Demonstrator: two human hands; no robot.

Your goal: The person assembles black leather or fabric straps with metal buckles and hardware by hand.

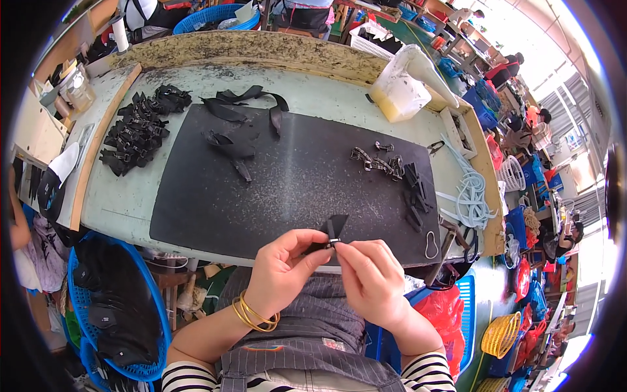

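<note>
My left hand (pixel 286 266) pinches a short black strap (pixel 337 226) between thumb and fingers, just over the near edge of the black mat (pixel 287 189). My right hand (pixel 371 277) grips a small silver metal buckle (pixel 334 242) at the strap, thumb and index finger pressed together on it. The strap's end sticks up above the buckle; its lower part is hidden by my fingers. Loose metal buckles (pixel 379 163) lie on the right of the mat, beside several short black strips (pixel 415 196). Longer black straps (pixel 228 153) lie on its far left part.
A heap of black straps with buckles (pixel 137 130) lies left of the mat. A cut-open plastic jug (pixel 405 85) with yellowish contents stands at the far right, near pale blue cords (pixel 471 193) and pliers (pixel 436 147). A blue basket (pixel 157 326) of black pieces stands at lower left.
</note>
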